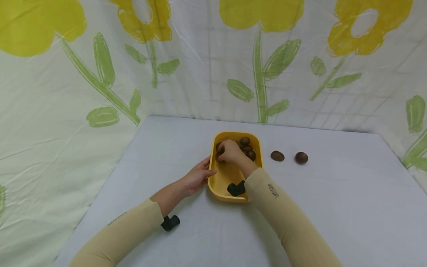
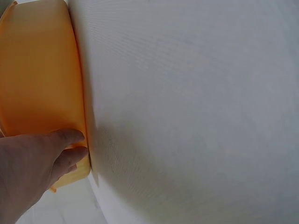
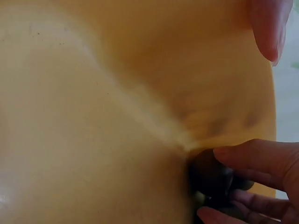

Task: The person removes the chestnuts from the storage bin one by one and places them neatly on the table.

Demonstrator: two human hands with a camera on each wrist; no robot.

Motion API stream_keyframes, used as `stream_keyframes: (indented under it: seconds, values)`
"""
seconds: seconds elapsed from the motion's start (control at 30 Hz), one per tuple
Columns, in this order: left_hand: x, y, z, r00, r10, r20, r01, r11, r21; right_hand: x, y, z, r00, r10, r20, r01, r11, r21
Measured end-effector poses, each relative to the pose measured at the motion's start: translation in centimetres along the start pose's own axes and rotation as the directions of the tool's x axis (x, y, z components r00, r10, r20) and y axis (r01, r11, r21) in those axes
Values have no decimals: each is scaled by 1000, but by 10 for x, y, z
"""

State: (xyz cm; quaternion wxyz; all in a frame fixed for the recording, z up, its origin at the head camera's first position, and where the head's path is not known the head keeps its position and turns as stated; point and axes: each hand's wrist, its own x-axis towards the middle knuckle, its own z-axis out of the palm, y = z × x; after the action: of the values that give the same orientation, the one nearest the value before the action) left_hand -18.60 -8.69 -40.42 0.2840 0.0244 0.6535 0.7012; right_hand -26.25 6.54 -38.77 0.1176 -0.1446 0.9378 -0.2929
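Note:
My left hand [image 1: 197, 178] grips the left wall of a yellow plastic bin [image 1: 221, 183], thumb over the rim and fingers against the outside. In the left wrist view those fingers lie low on the bin's outer wall. Inside the bin, at its far left corner, my right hand [image 1: 231, 152] pinches a dark brown round thing [image 3: 210, 175] between thumb and fingers. Several more brown round things [image 1: 245, 141] sit at the bin's far end, partly hidden by the right hand. A black elbow-shaped piece [image 1: 236, 189] lies at the near end, partly behind the right sleeve.
Right of the bin, a flatter brown piece [image 1: 277, 155] and a brown round thing [image 1: 301, 158] lie on the white table [image 1: 350, 207]. Another black elbow-shaped piece [image 1: 171, 223] lies beside the left forearm. A flower-printed curtain [image 1: 200, 74] hangs behind the table.

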Motion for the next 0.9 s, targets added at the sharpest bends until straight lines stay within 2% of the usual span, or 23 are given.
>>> stream_keyframes:
  seconds: [0.13, 0.4, 0.67, 0.9]
  values:
    - [-1, 2, 0, 1000, -2, 2, 2, 1000, 1, -1, -2, 0, 1000, 1, 16, -1, 1000, -5]
    - [0, 1, 2, 1000, 0, -6, 0, 1000, 1, -3, 0, 0, 991, -26, 129, 29, 999, -24]
    - [1, 0, 2, 1000, -6, 0, 6, 1000, -8, -7, 3, -12, 993, -43, 106, 34, 996, 85]
    - [1, -1, 0, 1000, 18, 15, -18, 1000, -17, -11, 0, -22, 995, -57, 77, 48, 992, 118]
